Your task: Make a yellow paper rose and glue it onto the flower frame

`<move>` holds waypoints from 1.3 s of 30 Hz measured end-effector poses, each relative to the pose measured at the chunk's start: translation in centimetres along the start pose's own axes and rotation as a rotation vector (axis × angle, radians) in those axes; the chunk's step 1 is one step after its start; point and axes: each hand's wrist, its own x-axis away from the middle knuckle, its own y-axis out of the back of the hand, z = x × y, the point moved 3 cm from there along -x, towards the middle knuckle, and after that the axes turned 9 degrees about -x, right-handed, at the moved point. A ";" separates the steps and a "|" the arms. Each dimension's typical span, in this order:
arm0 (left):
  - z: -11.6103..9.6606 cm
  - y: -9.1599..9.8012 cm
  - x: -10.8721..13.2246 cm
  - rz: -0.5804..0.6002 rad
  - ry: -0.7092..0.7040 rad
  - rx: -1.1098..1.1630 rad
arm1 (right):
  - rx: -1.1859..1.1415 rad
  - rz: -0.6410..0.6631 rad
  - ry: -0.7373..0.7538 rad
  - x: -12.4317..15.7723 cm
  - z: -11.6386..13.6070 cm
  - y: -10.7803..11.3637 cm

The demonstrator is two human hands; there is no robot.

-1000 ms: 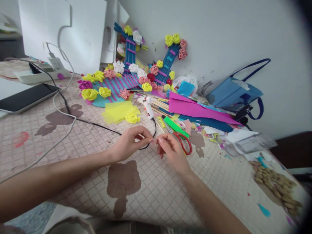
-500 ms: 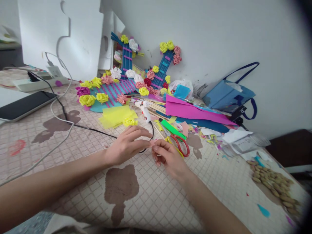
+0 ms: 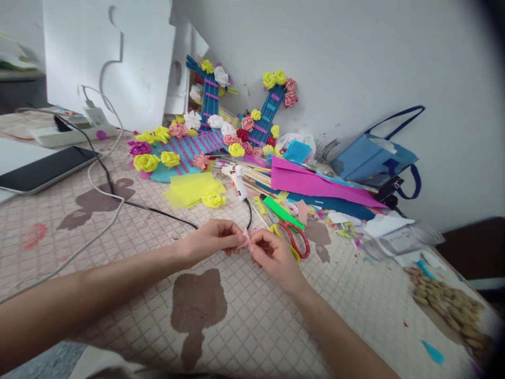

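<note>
A small piece of pink paper (image 3: 246, 238) is pinched between my two hands, above the quilted cloth. My left hand (image 3: 216, 237) grips its left side with thumb and fingers closed. On the other side, my right hand (image 3: 274, 256) holds it the same way. Just beyond lies a white glue gun (image 3: 238, 184), its black cord running down behind my hands. Scissors with red and yellow handles (image 3: 299, 243) and a green cutter (image 3: 283, 211) rest close to my right hand. Yellow paper sheets (image 3: 193, 188) and a yellow paper flower (image 3: 213, 199) lie past my left hand.
Blue stick frames (image 3: 193, 150) with paper flowers stand against the wall. A magenta sheet (image 3: 315, 184) covers wooden sticks. At left are a phone (image 3: 47, 169), a power strip (image 3: 59, 134) and cables. Peanuts (image 3: 450, 305) and a blue bag (image 3: 374, 158) are at right.
My left fingers have curled in and closed on the pink paper, where before they were stretched over it. The paper shows more now. The view has shifted slightly.
</note>
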 end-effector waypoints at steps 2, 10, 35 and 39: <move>0.2 0.0 0.0 -0.008 0.009 0.040 | -0.019 0.007 -0.027 0.0 -0.1 -0.1; 0.5 0.1 -0.1 -0.031 -0.021 -0.016 | -0.032 0.005 -0.076 0.0 -0.7 -0.1; 0.8 0.8 -0.3 -0.066 0.075 0.053 | 0.618 -0.065 0.010 -0.6 -0.1 3.9; 0.4 1.6 -0.6 -0.132 0.089 0.063 | 1.035 -0.172 -0.114 -0.8 -1.2 7.8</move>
